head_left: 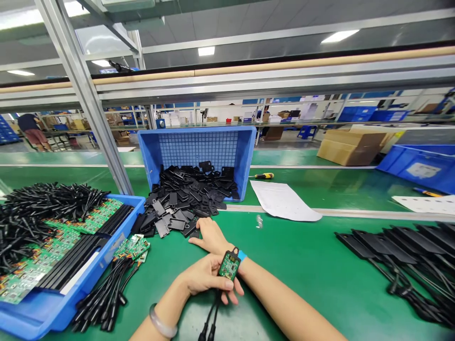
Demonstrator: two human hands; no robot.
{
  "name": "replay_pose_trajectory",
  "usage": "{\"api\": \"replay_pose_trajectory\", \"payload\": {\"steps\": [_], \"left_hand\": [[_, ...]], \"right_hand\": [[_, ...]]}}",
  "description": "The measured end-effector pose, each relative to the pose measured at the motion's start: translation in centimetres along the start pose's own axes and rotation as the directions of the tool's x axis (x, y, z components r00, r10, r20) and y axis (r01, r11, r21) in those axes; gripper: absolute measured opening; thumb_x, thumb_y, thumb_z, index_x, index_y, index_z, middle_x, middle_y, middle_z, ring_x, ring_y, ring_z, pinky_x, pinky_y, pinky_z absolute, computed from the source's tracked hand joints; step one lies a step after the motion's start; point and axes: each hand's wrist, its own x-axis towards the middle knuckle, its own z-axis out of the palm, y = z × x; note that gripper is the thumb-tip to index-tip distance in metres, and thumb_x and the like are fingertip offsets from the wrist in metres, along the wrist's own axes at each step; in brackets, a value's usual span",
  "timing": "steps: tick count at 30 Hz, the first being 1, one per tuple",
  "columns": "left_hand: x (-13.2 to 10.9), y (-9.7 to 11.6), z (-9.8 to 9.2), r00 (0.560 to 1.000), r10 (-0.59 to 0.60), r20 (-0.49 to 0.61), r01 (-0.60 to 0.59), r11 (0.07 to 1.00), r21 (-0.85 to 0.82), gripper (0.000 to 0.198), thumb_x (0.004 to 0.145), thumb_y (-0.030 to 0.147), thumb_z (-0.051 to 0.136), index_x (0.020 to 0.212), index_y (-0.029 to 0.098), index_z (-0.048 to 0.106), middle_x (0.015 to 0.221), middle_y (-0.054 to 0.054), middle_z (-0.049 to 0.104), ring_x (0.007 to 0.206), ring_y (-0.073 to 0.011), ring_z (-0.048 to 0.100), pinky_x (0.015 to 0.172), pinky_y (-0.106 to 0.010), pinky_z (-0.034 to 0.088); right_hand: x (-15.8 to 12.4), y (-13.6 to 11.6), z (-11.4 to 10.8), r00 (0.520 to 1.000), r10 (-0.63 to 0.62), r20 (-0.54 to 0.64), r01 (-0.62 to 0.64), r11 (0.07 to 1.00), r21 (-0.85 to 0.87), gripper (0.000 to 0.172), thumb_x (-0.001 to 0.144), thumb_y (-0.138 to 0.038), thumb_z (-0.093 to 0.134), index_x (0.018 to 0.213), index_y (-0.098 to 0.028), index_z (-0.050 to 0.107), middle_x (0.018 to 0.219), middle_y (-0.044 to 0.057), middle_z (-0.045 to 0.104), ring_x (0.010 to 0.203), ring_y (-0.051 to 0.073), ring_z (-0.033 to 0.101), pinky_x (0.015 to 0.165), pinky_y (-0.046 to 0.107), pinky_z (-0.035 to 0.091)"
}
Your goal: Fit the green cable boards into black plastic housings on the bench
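The left hand (208, 275) is holding a cased circuit board (229, 265), whose dangling cables (212, 327) could be unseating it; before the blue crate (246, 163), the right hand (212, 235) is resting at black covers (177, 213), grip unclear.

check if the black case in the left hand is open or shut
Open: in the left hand, the black case has its face uncovered, so the green circuit board shows.

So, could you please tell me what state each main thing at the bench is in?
Green rectangular circuit board: in open black plastic case, face exposed
Left hand: gripping the cased board
Large blue plastic crate: tipped sideways, black plastic pieces spilling out
Right hand: at the pile's edge, grip unclear
Shallow blue plastic tray: upright, loaded
White paper sheet: lying flat
Yellow-and-black screwdriver: lying down
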Motion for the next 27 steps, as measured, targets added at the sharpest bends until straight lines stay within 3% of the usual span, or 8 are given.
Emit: {"api": "replay_pose_trajectory", "payload": {"steps": [3, 6, 9, 11, 14, 18, 22, 27], "left_hand": [[0.2, 0.1, -0.1, 0.996, 0.053, -0.068, -0.054, 0.998, -0.017, 0.053, 0.063, 0.041, 0.079, 0.102, 0.011, 0.059, 0.08, -0.01, 0.069, 0.049, -0.0115, 0.061, 0.043, -0.019, 0.045], [0.4, 0.2, -0.2, 0.971, 0.12, -0.208, -0.126, 0.992, -0.017, 0.05, 0.066, 0.039, 0.078, 0.101, 0.01, 0.057, 0.078, -0.009, 0.068, 0.043, -0.0081, 0.056, 0.04, -0.017, 0.043], [0.6, 0.3, -0.2, 0.929, 0.148, -0.339, -0.155, 0.988, 0.007, 0.05, 0.067, 0.037, 0.077, 0.103, 0.011, 0.055, 0.078, -0.007, 0.068, 0.045, -0.0074, 0.056, 0.043, -0.018, 0.045], [0.8, 0.2, -0.2, 0.904, 0.146, -0.402, -0.142, 0.989, 0.041, 0.053, 0.066, 0.038, 0.078, 0.104, 0.01, 0.055, 0.078, -0.007, 0.068, 0.047, -0.008, 0.057, 0.045, -0.018, 0.046], [1.2, -0.1, -0.2, 0.877, 0.124, -0.464, -0.089, 0.991, 0.095, 0.058, 0.063, 0.04, 0.079, 0.105, 0.009, 0.054, 0.082, -0.009, 0.068, 0.051, -0.0095, 0.06, 0.047, -0.02, 0.047], [1.5, -0.6, -0.3, 0.867, 0.107, -0.486, -0.054, 0.991, 0.121, 0.059, 0.061, 0.041, 0.08, 0.104, 0.009, 0.054, 0.088, -0.011, 0.067, 0.056, -0.0102, 0.061, 0.051, -0.02, 0.048], [1.5, -1.0, -0.7, 0.893, 0.108, -0.437, -0.062, 0.991, 0.118, 0.059, 0.056, 0.031, 0.084, 0.104, 0.01, 0.055, 0.087, -0.009, 0.067, 0.062, -0.0105, 0.061, 0.056, -0.021, 0.049], [1.5, -1.1, -0.8, 0.913, 0.107, -0.393, -0.054, 0.988, 0.144, 0.062, 0.055, 0.024, 0.084, 0.107, 0.011, 0.055, 0.089, -0.007, 0.066, 0.061, -0.0083, 0.058, 0.058, -0.021, 0.049]], "right_hand": [[-0.1, 0.4, -0.3, 0.999, -0.034, 0.024, 0.032, 0.998, 0.048, 0.031, 0.071, -0.027, 0.078, 0.089, -0.018, 0.055, 0.079, 0.006, 0.062, 0.079, 0.024, 0.056, 0.071, 0.031, 0.044], [-0.9, 1.9, -1.9, 0.999, -0.019, 0.027, 0.016, 0.994, 0.107, 0.009, 0.085, -0.027, 0.06, 0.082, -0.02, 0.057, 0.062, -0.001, 0.058, 0.062, 0.017, 0.056, 0.059, 0.024, 0.041], [-2.4, 3.7, -4.0, 0.993, 0.097, -0.062, -0.083, 0.977, 0.196, 0.025, 0.095, -0.027, 0.034, 0.09, -0.019, 0.057, 0.063, -0.001, 0.058, 0.052, 0.013, 0.053, 0.053, 0.023, 0.04], [-3.8, 4.7, -5.4, 0.955, 0.263, -0.137, -0.186, 0.892, 0.413, 0.03, 0.095, -0.032, 0.03, 0.102, -0.017, 0.056, 0.062, -0.001, 0.056, 0.047, 0.012, 0.051, 0.049, 0.023, 0.04], [-5.8, 5.1, -6.9, 0.874, 0.46, -0.158, -0.19, 0.621, 0.76, 0.035, 0.089, -0.041, 0.044, 0.111, -0.017, 0.057, 0.06, -0.004, 0.048, 0.045, 0.011, 0.045, 0.042, 0.022, 0.035], [-7.8, 4.1, -7.4, 0.838, 0.52, -0.164, -0.117, 0.466, 0.877, 0.034, 0.081, -0.043, 0.059, 0.104, -0.018, 0.06, 0.066, -0.004, 0.049, 0.047, 0.008, 0.04, 0.042, 0.02, 0.031], [-8.4, 3.0, -6.7, 0.868, 0.492, -0.063, -0.187, 0.444, 0.876, 0.029, 0.075, -0.044, 0.066, 0.084, -0.017, 0.058, 0.064, -0.002, 0.054, 0.046, 0.009, 0.041, 0.041, 0.02, 0.033], [-8.6, 2.5, -5.9, 0.894, 0.445, -0.057, -0.211, 0.528, 0.823, 0.024, 0.078, -0.04, 0.061, 0.081, -0.016, 0.061, 0.069, 0.001, 0.059, 0.057, 0.013, 0.05, 0.049, 0.022, 0.04]]}}
